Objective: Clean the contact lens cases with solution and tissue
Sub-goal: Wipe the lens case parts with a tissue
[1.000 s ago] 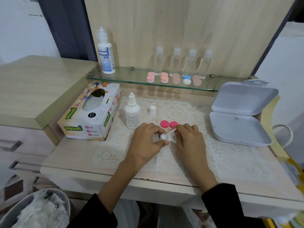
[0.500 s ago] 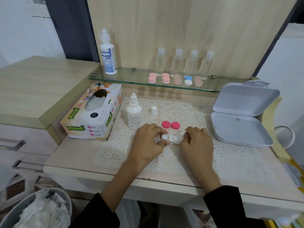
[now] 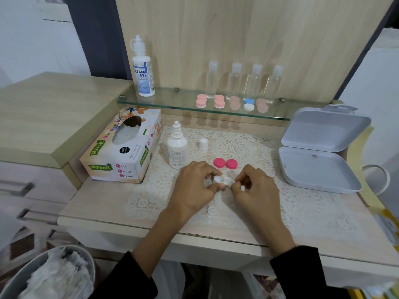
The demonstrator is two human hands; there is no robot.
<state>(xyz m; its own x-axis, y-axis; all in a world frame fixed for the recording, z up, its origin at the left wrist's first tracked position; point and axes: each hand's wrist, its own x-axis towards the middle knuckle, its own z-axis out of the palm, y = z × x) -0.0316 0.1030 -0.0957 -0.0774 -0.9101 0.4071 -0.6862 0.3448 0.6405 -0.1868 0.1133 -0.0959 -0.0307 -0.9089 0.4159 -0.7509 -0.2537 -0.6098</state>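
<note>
**Lens case crosswise, wells up**

My left grip (image 3: 194, 186) and right grip (image 3: 257, 188) are curled, each pinching one end of the white lens case (image 3: 223, 180). Its long axis runs from grip to grip, over the table's (image 3: 97, 203) lace mat (image 3: 302, 208). The pink caps (image 3: 219, 162) lie just beyond, with a wood panel (image 3: 237, 29) behind.

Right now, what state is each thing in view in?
lens case: caps off, held between left hand and right hand
pink caps: off, lying on the mat
small bottle: upright, uncapped
white cap: off, standing on the mat
tissue box: open, tissue showing
grey box: lid open
shelf bottle: upright, capped
</note>
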